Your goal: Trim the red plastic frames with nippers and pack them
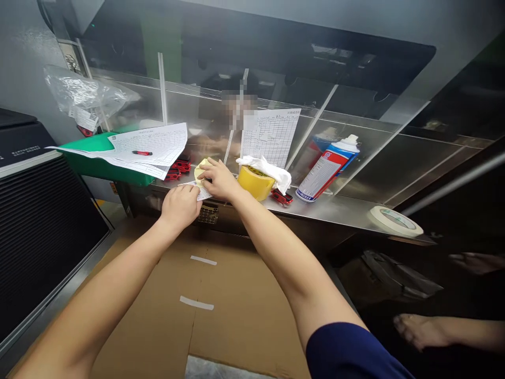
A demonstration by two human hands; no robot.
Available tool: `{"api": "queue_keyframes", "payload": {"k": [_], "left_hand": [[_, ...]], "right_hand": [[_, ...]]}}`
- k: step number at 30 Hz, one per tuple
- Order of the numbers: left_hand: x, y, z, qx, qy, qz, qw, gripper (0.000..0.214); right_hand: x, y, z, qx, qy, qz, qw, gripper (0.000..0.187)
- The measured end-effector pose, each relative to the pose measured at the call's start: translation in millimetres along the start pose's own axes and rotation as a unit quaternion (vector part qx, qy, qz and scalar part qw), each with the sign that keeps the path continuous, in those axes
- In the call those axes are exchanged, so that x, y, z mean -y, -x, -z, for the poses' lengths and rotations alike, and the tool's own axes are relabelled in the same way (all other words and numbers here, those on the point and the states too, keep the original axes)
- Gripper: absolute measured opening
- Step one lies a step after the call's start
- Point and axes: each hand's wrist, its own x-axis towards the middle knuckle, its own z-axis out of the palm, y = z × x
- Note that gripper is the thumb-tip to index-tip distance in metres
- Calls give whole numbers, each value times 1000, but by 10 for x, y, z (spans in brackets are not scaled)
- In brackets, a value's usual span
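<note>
A pale yellow round piece (202, 167), perhaps a label roll, sits at the front of the steel shelf. The fingers of my right hand (219, 181) curl over it. Below it a white printed label strip (204, 193) shows between my hands. My left hand (180, 204) is closed at the strip's left end, its fingertips partly hidden. Just right of my right hand stands a roll of yellow tape (255, 183), topped by a crumpled white cloth (272, 171). Red-and-black small parts (179, 167) lie behind my left hand.
Printed sheets (153, 147) with a red pen cover a green bin (90, 158). A spray can (327, 168) and masking tape (396, 220) stand rightward on the steel shelf (343, 209). Cardboard (236, 295) lies below. Another hand (420, 331), possibly a reflection, shows at right.
</note>
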Motion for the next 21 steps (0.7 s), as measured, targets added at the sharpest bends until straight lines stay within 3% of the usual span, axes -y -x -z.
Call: {"api": "queue_keyframes", "payload": {"k": [4, 7, 15, 21], "left_hand": [[113, 10, -26, -6, 16, -18, 1000, 22], [141, 30, -39, -17, 28, -19, 999, 25], [94, -37, -88, -18, 62, 1, 998, 25], [211, -105, 40, -2, 52, 16, 999, 22]], "right_hand": [[-7, 280, 137, 27, -54, 9, 998, 26], [-30, 410, 123, 44, -69, -12, 997, 30], [-60, 403, -12, 11, -60, -56, 997, 20], [-66, 405, -42, 26, -37, -63, 997, 44]]}}
